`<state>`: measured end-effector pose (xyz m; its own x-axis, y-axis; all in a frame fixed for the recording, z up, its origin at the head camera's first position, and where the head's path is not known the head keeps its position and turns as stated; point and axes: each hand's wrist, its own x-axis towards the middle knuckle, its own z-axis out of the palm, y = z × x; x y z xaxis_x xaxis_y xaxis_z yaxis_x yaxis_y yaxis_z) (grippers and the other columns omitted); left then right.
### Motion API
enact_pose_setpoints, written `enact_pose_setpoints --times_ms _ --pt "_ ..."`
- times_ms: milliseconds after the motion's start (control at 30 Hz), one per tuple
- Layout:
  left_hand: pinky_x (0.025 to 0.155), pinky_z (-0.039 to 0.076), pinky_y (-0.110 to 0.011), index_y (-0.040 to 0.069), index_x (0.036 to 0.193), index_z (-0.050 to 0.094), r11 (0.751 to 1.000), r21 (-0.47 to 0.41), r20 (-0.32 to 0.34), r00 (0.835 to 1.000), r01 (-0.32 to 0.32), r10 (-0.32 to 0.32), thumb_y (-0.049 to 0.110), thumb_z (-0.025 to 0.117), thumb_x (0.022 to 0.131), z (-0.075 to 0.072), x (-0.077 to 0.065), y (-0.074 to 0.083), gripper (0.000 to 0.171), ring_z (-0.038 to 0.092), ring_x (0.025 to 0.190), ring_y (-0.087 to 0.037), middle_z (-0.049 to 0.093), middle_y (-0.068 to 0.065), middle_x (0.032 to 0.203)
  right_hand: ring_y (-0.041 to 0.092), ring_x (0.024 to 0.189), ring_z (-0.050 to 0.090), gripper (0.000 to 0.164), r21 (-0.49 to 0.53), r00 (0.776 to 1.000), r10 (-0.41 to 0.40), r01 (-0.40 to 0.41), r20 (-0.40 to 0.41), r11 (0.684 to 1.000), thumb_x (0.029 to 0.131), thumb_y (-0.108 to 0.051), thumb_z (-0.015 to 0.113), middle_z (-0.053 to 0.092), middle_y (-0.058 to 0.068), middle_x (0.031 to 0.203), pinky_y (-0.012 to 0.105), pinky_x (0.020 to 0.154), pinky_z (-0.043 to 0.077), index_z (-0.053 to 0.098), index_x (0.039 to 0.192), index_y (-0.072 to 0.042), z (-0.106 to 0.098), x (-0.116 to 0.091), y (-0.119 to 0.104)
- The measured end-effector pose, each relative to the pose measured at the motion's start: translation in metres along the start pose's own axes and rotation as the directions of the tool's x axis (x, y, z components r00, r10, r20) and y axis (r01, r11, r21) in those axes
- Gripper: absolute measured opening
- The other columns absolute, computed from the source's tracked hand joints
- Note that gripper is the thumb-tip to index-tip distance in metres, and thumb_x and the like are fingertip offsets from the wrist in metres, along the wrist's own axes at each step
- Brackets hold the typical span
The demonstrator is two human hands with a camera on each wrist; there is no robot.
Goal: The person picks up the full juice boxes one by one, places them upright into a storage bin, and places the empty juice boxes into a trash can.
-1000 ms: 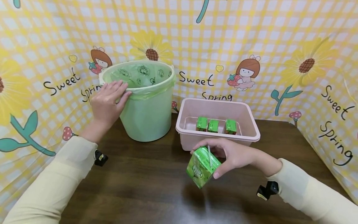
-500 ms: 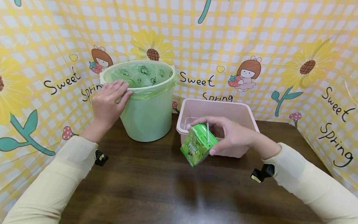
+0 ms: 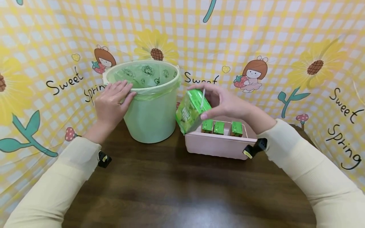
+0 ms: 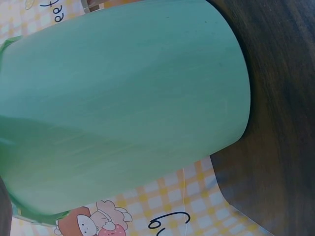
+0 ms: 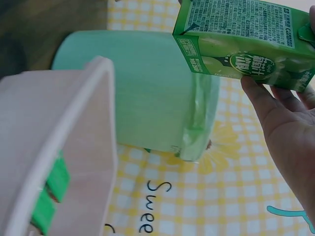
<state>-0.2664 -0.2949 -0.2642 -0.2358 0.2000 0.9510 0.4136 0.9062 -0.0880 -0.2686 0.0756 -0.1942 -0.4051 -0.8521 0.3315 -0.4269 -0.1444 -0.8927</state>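
Note:
My right hand [image 3: 225, 103] grips a green juice box [image 3: 189, 110] with a clear straw [image 3: 203, 98] sticking out of its top. The juice box is tilted and hangs in the air over the left end of a pink plastic bin [image 3: 216, 145]. In the right wrist view, fingers press against the side of the juice box [image 5: 246, 39]. My left hand [image 3: 111, 103] rests on the near left rim of a pale green trash can [image 3: 151, 117], its fingers lying over the edge. The left wrist view shows mostly the can's wall [image 4: 123, 98].
A thin green patterned bag [image 3: 148, 74] lines the trash can. Inside the pink bin sit 3 small green boxes [image 3: 219, 127]. Both containers stand on a dark wooden table [image 3: 159, 186], with a yellow checked cloth [image 3: 194, 41] hanging behind and at the sides.
My right hand has carried the juice box up and leftward, from in front of the pink bin to above its left end near the trash can. My left hand has stayed on the rim.

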Motion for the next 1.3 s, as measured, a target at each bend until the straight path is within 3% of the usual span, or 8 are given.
enact_pose_setpoints --times_ms 200,367,700,1067,1300 --pt "0.098 0.044 -0.051 0.008 0.113 0.074 1.0 -0.006 -0.01 1.0 0.001 -0.002 0.03 0.068 0.092 0.0 0.002 0.002 0.03 0.066 0.103 -0.033 0.068 -0.012 0.114 0.031 0.1 0.059 0.068 -0.042 0.994 -0.029 0.025 -0.101 0.999 0.077 0.01 0.071 0.057 0.021 0.118 0.039 0.086 0.053 0.045 0.139 -0.001 -0.011 0.026 -0.012" --pt "0.099 0.044 -0.051 0.009 0.113 0.074 1.0 0.002 -0.006 1.0 0.004 -0.004 0.03 0.067 0.093 0.0 0.002 0.002 0.03 0.066 0.104 -0.034 0.068 -0.012 0.114 0.03 0.105 0.058 0.067 -0.036 0.979 -0.039 0.032 -0.201 0.999 0.078 0.011 0.068 0.058 0.018 0.118 0.038 0.088 0.052 0.045 0.14 -0.001 -0.016 0.044 -0.021" --pt "0.099 0.044 -0.05 0.01 0.114 0.074 1.0 0.005 0.002 1.0 0.0 0.0 0.032 0.066 0.093 -0.001 0.0 0.0 0.031 0.066 0.104 -0.032 0.068 -0.011 0.114 0.028 0.112 0.054 0.064 0.001 0.928 -0.082 0.088 -0.364 0.996 0.083 0.008 0.066 0.054 0.016 0.124 0.038 0.097 0.047 0.043 0.142 -0.004 -0.022 0.082 -0.03" --pt "0.099 0.044 -0.051 0.009 0.114 0.073 1.0 -0.01 0.003 1.0 -0.006 0.006 0.03 0.067 0.093 0.0 0.001 0.0 0.03 0.066 0.104 -0.032 0.068 -0.012 0.114 0.025 0.111 0.057 0.065 -0.078 0.86 -0.116 0.089 -0.497 0.993 0.084 0.0 0.072 0.058 0.011 0.121 0.031 0.091 0.049 0.044 0.142 -0.008 -0.019 0.118 -0.025" --pt "0.098 0.044 -0.052 0.009 0.114 0.073 1.0 -0.003 0.009 1.0 -0.003 0.003 0.03 0.067 0.093 -0.001 0.001 0.0 0.031 0.066 0.103 -0.032 0.068 -0.012 0.114 0.022 0.112 0.057 0.072 -0.056 0.866 -0.038 0.012 -0.498 0.998 0.081 -0.002 0.077 0.057 0.009 0.122 0.028 0.089 0.05 0.042 0.143 -0.011 -0.012 0.139 -0.014"
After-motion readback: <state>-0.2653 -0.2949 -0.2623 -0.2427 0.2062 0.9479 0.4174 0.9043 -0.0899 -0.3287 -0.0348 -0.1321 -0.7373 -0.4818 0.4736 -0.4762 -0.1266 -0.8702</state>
